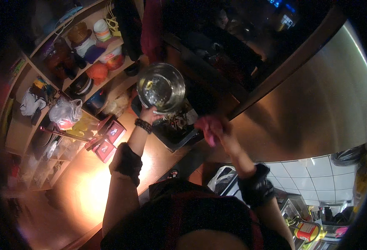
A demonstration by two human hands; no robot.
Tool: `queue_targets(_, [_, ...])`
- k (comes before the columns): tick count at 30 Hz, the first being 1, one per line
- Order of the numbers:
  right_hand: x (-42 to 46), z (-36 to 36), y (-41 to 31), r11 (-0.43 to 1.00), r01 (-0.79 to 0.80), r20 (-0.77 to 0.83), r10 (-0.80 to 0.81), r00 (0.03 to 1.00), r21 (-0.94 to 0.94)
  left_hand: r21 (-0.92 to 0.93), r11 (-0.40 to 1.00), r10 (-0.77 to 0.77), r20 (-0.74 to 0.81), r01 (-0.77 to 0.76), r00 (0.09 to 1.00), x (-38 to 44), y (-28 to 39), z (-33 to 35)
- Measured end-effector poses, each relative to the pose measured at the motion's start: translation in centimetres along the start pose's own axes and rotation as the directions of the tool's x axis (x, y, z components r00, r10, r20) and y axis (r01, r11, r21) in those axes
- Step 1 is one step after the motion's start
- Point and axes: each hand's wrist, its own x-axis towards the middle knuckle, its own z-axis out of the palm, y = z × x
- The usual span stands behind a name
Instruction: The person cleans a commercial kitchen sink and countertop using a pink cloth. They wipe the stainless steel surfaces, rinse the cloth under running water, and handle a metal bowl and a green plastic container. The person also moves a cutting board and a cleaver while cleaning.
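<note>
My left hand (150, 114), with a dark beaded bracelet at the wrist, grips the near rim of a round shiny bowl (163, 87). A yellowish bit clings inside the bowl; whether it is glass or metal I cannot tell. Below it stands a black bin (174, 142), partly covered by the bowl, with mixed scraps (175, 122) inside. To the right of the bin, my right hand (223, 128) is closed around a crumpled pinkish-red cloth (210, 126), slightly blurred. The two hands are apart.
Wooden shelves (74, 81) on the left hold tubs, bags and bowls. Two red boxes (104, 149) lie near a brightly lit wooden surface (86, 187). A large brownish panel (295, 109) rises on the right, above white tiles (314, 175). A red-and-yellow container (306, 231) is at lower right.
</note>
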Motion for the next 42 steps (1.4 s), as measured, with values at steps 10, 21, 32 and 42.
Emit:
queue_targets(10, [16.3, 11.6, 5.2, 0.968, -0.071, 0.083, 0.052, 0.995, 0.24, 0.623, 0.734, 0.276, 0.089, -0.269, 0.957, -7.4, -0.4, 7.4])
queue_targets(21, [19.7, 9.5, 7.7, -0.012, 0.53, 0.526, -0.143, 0.838, -0.848, 0.94, -0.007, 0.655, 0.262, -0.341, 0.708, -5.6, 7.4, 4.7])
queue_targets(32, [15.5, 6.1, -0.2, 0.991, 0.105, 0.299, -0.075, 0.951, -0.084, 0.112, 0.973, 0.22, -0.177, -0.203, 0.959, -0.5, 6.4, -3.4])
queue_targets(42, [-12.3, 8.4, -8.9, 0.988, -0.043, -0.133, 0.023, 0.991, -0.147, 0.488, 0.746, -0.561, 0.093, 0.453, 0.823, -17.1, 5.4, -4.8])
